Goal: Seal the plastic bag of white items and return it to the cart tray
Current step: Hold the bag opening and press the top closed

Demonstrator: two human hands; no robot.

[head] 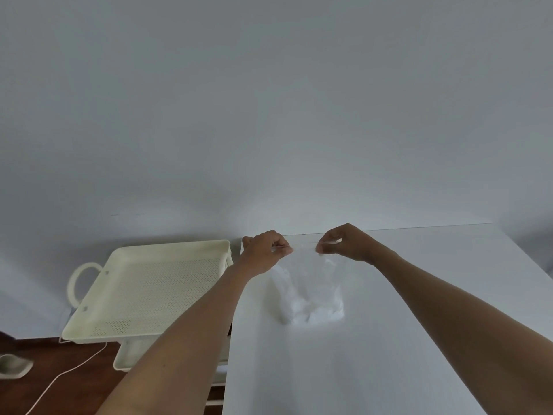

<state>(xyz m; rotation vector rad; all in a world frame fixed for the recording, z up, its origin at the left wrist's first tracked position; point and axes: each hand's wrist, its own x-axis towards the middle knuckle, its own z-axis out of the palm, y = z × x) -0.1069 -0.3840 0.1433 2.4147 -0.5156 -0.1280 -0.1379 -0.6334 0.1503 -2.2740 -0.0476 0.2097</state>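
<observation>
Clear plastic bag (309,283) standing on the white table (389,339) at lower centre of the frame, white items (317,313) heaped in its bottom. Top edge stretched taut between both hands. Left hand (264,253) pinching the left end of the strip, fingers (284,248) closed on it; right hand (344,242) pinching the right end likewise. Sealing step evidently in hand (whether any length of the closure is already pressed shut, impossible to tell at this blur). Next, probably: press along the strip from one end to the other, keeping it straight, squeezing until closed across the whole width. Then lift and carry left to the cream perforated cart tray (98,319), lying bare at lower left of the frame, just beside the table edge. Worth supporting from below, since the contents look loose and could slump sideways.
</observation>
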